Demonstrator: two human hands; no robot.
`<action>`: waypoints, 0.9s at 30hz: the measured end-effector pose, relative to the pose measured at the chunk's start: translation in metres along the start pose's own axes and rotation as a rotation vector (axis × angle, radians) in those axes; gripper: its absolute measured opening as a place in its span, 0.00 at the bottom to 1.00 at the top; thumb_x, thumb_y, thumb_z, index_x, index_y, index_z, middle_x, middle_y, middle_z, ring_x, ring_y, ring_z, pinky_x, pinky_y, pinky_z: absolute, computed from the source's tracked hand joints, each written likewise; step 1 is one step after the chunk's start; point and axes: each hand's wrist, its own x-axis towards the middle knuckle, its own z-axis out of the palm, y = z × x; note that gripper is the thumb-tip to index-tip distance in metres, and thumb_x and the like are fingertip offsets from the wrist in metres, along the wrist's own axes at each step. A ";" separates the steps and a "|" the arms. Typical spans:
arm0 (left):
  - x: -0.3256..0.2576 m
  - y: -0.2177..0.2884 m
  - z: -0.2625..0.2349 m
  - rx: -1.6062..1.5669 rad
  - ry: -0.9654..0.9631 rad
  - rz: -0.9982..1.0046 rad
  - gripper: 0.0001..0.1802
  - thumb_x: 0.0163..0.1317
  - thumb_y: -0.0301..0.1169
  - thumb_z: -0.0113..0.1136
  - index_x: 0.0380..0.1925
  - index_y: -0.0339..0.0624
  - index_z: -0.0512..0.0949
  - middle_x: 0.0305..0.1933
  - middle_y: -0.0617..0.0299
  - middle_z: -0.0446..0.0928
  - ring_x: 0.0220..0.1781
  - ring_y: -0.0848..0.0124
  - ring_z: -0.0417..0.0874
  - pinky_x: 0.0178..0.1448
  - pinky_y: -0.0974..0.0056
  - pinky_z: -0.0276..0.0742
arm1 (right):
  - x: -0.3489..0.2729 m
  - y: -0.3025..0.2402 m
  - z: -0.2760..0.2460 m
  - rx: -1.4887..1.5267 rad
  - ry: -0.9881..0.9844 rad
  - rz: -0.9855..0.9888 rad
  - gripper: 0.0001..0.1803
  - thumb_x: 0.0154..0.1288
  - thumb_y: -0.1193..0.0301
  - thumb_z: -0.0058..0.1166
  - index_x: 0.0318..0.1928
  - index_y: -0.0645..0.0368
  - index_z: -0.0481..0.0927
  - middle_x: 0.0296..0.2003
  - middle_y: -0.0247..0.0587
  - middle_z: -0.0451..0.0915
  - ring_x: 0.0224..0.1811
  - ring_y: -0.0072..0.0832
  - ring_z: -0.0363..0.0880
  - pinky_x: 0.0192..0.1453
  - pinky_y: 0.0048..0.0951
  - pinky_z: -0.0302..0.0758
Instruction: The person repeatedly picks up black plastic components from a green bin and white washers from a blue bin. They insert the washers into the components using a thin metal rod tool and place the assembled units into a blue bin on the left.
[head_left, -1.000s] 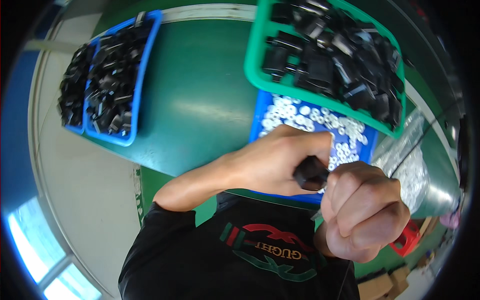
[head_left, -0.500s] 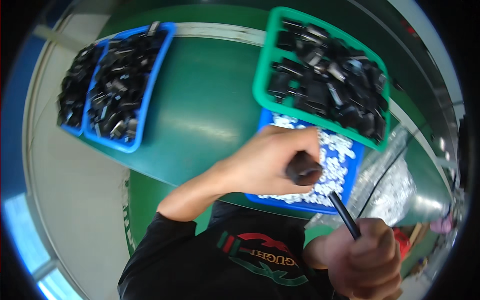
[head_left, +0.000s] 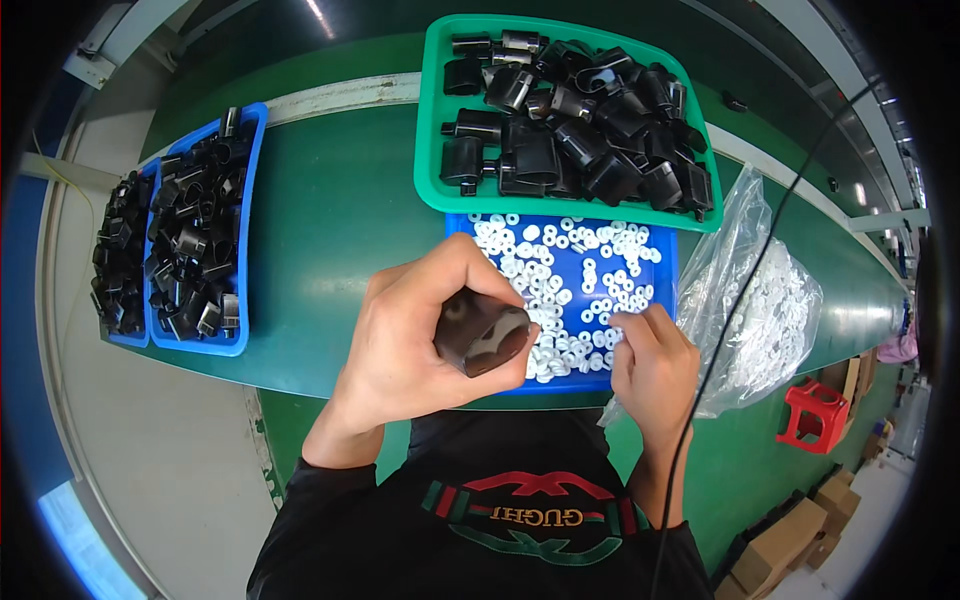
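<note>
Left fingers (head_left: 462,265) clamp around a dark part (head_left: 478,335); right fingers (head_left: 648,335) sit by white rings (head_left: 545,290), closure unclear.

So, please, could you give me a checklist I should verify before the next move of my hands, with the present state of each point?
1. Left hand holds the black part: ok, fingers wrap around it.
2. Right hand is at the white rings: ok.
3. A ring is between the right fingertips: cannot tell, the hand hides it.
4. Blue tray is fully uncovered: not ok, the green tray overlaps its far edge.
5. View of the right forearm is unobstructed: not ok, a black cable crosses it.
</note>
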 end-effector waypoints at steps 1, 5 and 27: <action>-0.003 0.002 0.003 -0.001 0.018 -0.046 0.15 0.41 0.17 0.70 0.27 0.38 0.74 0.23 0.65 0.73 0.23 0.82 0.69 0.26 0.76 0.59 | 0.000 0.002 0.003 -0.025 0.023 0.005 0.13 0.47 0.81 0.59 0.37 0.58 0.80 0.28 0.39 0.72 0.27 0.37 0.78 0.27 0.36 0.75; -0.014 0.008 0.009 0.035 0.008 0.001 0.15 0.39 0.17 0.69 0.28 0.38 0.73 0.24 0.64 0.73 0.24 0.81 0.70 0.28 0.75 0.60 | 0.005 0.007 0.016 -0.099 0.064 0.013 0.15 0.52 0.77 0.61 0.43 0.61 0.80 0.33 0.40 0.73 0.29 0.35 0.79 0.30 0.35 0.78; 0.137 -0.061 -0.086 0.922 0.443 0.028 0.23 0.64 0.41 0.63 0.50 0.33 0.77 0.42 0.50 0.79 0.45 0.58 0.80 0.55 0.60 0.73 | -0.002 0.029 0.033 0.032 0.146 -0.037 0.09 0.49 0.74 0.62 0.34 0.60 0.79 0.29 0.38 0.72 0.28 0.32 0.78 0.29 0.32 0.78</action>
